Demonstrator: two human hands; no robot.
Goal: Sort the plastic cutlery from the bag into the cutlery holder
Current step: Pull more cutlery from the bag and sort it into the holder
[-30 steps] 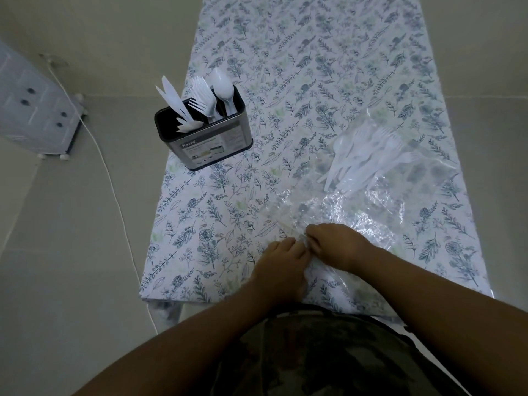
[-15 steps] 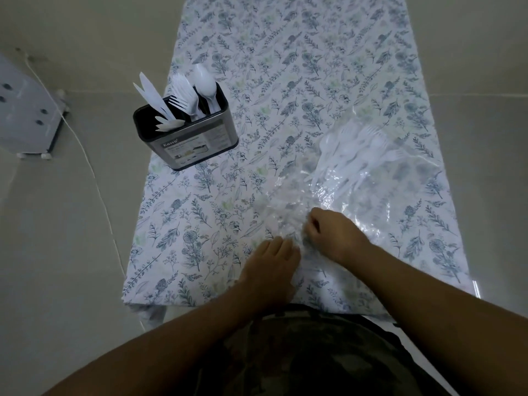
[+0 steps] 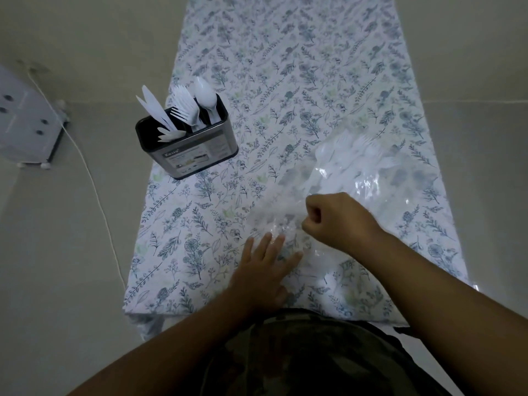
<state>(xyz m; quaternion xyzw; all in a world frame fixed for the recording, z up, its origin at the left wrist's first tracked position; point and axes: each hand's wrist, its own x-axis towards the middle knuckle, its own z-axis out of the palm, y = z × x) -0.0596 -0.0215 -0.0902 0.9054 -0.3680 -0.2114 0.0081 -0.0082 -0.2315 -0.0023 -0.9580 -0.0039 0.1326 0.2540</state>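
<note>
A clear plastic bag (image 3: pixel 368 187) lies on the right half of the table, with several white plastic forks and spoons (image 3: pixel 351 155) inside its far end. My right hand (image 3: pixel 334 218) is closed in a fist, pinching the near mouth of the bag and lifting it a little. My left hand (image 3: pixel 265 270) rests flat with fingers spread on the bag's near edge. A dark metal cutlery holder (image 3: pixel 197 150) stands at the table's left edge, holding white knives (image 3: pixel 154 110), forks (image 3: pixel 185 107) and spoons (image 3: pixel 205 95) in separate sections.
The table wears a white cloth with a blue floral print (image 3: pixel 285 67). On the floor to the left stand a white appliance (image 3: pixel 25 124) and its cord (image 3: pixel 94 190). The table's near edge is against my body.
My right hand has risen and pulled the bag's mouth up and away. My left hand has flattened and spread its fingers on the bag's near edge.
</note>
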